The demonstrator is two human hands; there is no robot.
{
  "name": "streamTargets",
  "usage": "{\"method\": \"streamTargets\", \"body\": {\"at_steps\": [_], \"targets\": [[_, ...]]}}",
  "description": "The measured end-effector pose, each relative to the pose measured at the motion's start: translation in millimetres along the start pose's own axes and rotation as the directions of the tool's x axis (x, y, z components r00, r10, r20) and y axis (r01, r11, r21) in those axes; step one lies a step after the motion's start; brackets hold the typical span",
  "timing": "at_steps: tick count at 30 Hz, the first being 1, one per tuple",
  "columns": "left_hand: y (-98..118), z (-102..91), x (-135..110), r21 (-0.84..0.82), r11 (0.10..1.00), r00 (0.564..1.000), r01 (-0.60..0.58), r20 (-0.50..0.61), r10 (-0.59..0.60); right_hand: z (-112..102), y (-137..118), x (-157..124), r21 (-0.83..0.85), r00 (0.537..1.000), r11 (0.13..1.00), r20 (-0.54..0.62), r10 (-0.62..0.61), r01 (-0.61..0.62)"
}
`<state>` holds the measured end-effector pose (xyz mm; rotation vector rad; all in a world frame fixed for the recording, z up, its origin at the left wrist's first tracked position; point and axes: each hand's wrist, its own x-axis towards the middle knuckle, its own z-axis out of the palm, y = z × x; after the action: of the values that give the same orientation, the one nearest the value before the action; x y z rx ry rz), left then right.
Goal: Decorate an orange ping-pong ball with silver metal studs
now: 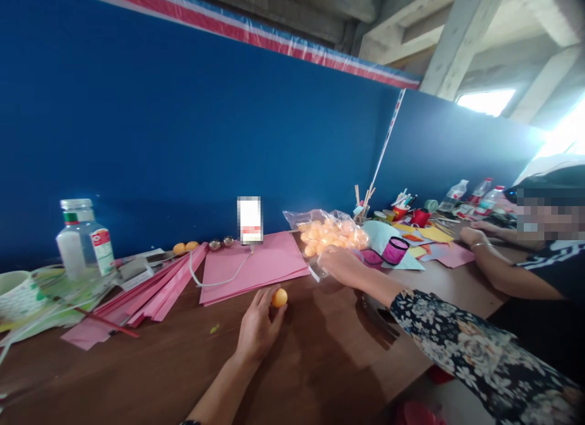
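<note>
An orange ping-pong ball (280,298) is pinched between the thumb and fingers of my left hand (259,324), low over the brown table. My right hand (339,265) reaches forward, its fingers curled down at the front of a clear plastic bag of orange balls (326,235). Beneath those fingers a small pale, partly see-through object (315,271) shows at the table surface; most of it is hidden, and its kind is unclear. Pink paper sheets (256,269) lie just beyond my left hand, with a white cable across them.
Folded pink strips (159,291), two orange balls (185,247) and a clear bottle (77,242) are on the left. Two shiny metallic balls (222,244) sit by the blue partition (205,120). At right are a purple round case (395,250), coloured papers and a co-worker's arms (503,269).
</note>
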<state>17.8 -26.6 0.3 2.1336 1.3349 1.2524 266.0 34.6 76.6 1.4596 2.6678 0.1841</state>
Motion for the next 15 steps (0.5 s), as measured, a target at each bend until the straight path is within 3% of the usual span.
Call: {"method": "streamTargets", "body": {"at_steps": [8,15], "targets": [[1.9,-0.9,-0.3,0.018,1.000,1.000,-0.005,0.009,0.005,12.0,-8.0,12.0,-0.133,0.998,0.990,-0.040,0.043,-0.048],[3.7,-1.4,-1.3,0.014,1.000,1.000,0.001,0.011,-0.002,-10.7,-13.4,8.3,-0.091,0.996,0.993,0.025,0.082,-0.080]]}}
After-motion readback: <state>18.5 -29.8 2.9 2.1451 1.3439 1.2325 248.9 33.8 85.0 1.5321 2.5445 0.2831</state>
